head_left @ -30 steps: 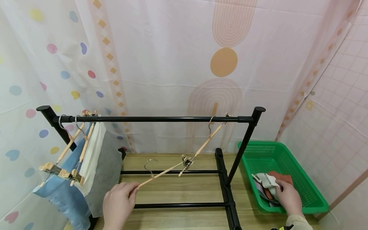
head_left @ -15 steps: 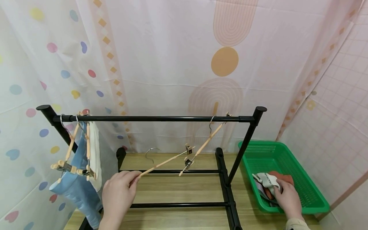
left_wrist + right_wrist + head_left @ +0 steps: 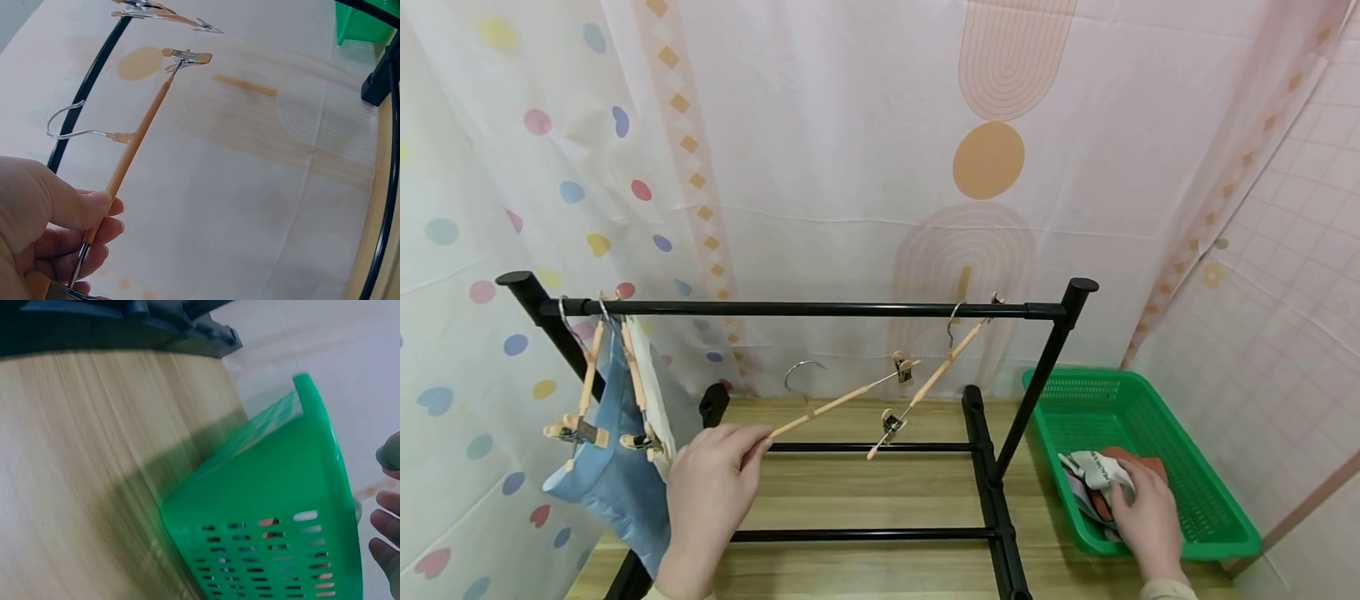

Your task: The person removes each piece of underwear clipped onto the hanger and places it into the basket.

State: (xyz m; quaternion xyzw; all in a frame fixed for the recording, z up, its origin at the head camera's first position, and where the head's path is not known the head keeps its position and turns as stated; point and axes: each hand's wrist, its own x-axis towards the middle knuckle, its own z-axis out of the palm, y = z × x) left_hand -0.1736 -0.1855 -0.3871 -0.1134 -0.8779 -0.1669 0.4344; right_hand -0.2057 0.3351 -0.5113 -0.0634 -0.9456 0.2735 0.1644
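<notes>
My left hand [image 3: 715,483] pinches one end of a wooden clip hanger [image 3: 831,407]; its metal hook points up and the far clip has no cloth in it. In the left wrist view, thumb and fingers close round the hanger's wooden bar [image 3: 140,134]. My right hand [image 3: 1150,517] is inside the green basket [image 3: 1213,500], its fingers bent loosely with thumb and fingertips apart beside a white lettered cloth [image 3: 1093,468]. A rust-coloured cloth [image 3: 1150,463] lies behind it. In the right wrist view the loose fingers [image 3: 389,515] show past the basket rim.
A black garment rack [image 3: 820,309] stands ahead on a wood-grain surface [image 3: 865,492]. From its left end hang a blue garment [image 3: 625,492] and a pale one on clip hangers. Another bare clip hanger [image 3: 946,367] hangs at the right. A patterned curtain [image 3: 820,150] covers the back.
The held hanger has risen, its far clip going up and right. The hung garments have swung. My right hand has shifted slightly, and its fingers have loosened from the white cloth.
</notes>
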